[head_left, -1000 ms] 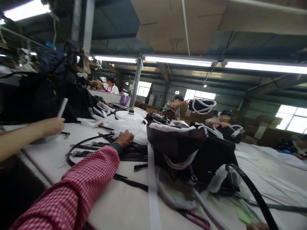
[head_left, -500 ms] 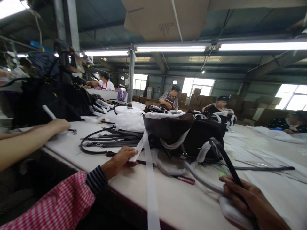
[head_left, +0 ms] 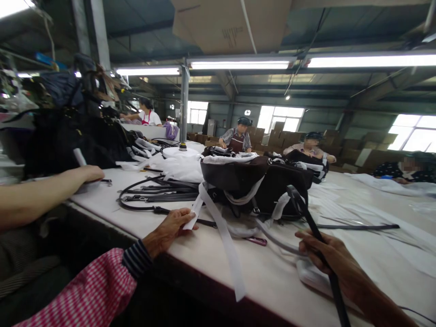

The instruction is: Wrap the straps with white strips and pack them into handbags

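Between the fingers and thumb of my left hand (head_left: 173, 229) is the end of a white paper strip (head_left: 223, 231). The strip loops up near the bag and its loose end hangs toward the table edge. My right hand (head_left: 330, 259) is closed around a black strap (head_left: 315, 229), whose upper end curves near the bag and whose lower end runs down past the wrist. A black handbag (head_left: 252, 184) lies between and beyond my hands, with white wrapping on its handles. A pink carabiner-like clip (head_left: 257, 241) rests in front of it.
Several black straps with metal clasps (head_left: 150, 195) lie left of the bag, beside white wrapping (head_left: 180, 168). A co-worker's arm (head_left: 51, 190) reaches in at the left, near a pile of black bags (head_left: 71, 141). Other people sit across the white table (head_left: 200, 268).
The strip's loose end has swung right and up from the table edge. My right hand has shifted slightly left and up in view with the strap. My left hand keeps its pinch.
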`<state>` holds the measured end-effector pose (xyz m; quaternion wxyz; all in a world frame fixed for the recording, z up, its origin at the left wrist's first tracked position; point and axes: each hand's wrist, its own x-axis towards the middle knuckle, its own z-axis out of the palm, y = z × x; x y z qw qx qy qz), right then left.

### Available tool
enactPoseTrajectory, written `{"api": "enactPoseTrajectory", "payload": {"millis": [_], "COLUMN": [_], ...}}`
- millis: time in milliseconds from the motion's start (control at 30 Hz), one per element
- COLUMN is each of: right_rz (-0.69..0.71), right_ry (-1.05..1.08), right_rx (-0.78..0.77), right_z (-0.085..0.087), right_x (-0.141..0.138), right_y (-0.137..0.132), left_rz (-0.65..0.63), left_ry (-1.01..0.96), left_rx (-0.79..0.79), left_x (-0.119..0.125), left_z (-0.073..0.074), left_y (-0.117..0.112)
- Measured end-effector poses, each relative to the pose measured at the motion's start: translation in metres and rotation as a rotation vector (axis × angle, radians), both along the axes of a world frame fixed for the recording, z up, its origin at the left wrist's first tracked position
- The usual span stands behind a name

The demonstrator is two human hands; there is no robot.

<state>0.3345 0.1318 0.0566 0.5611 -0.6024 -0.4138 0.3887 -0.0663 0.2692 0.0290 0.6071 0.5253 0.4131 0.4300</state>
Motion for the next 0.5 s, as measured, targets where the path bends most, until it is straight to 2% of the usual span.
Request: {"api": "enactPoseTrajectory", "payload": {"millis": [67,133,233,300,400,500], "right_rz": [0.092,0.246,0.529,0.639,0.633,0.554], "right_ry": [0.100,0.177,0.160,0.105,-0.044,-0.237], "right_rx": [0.003,-0.004,-0.018,-0.039,-0.002,0.081], "right_z": [0.010,0.020,0.031,0.035,0.034,0.030], "right_x": [-0.013,-0.037,-0.091,-0.127,-0.164,-0.177], "right_y": [0.006,0.019,0.052,0.083,0.136,0.187], "left_rz": [-0.031,-0.063,-0.089,-0.094,-0.097,-0.103], "left_ry": [-0.003,-0.010,-0.023,-0.032,-0.046,-0.053], "left_rx": [0.027,0.053,0.076,0.084,0.104,0.150], "left_x": [0.002,0.004,0.007,0.009,0.009,0.000], "left_z": [0.000,0.000,-0.001,-0.003,0.000,0.015], "left_y": [-0.001,-0.002,-0.002,-0.001,0.001,0.003]}}
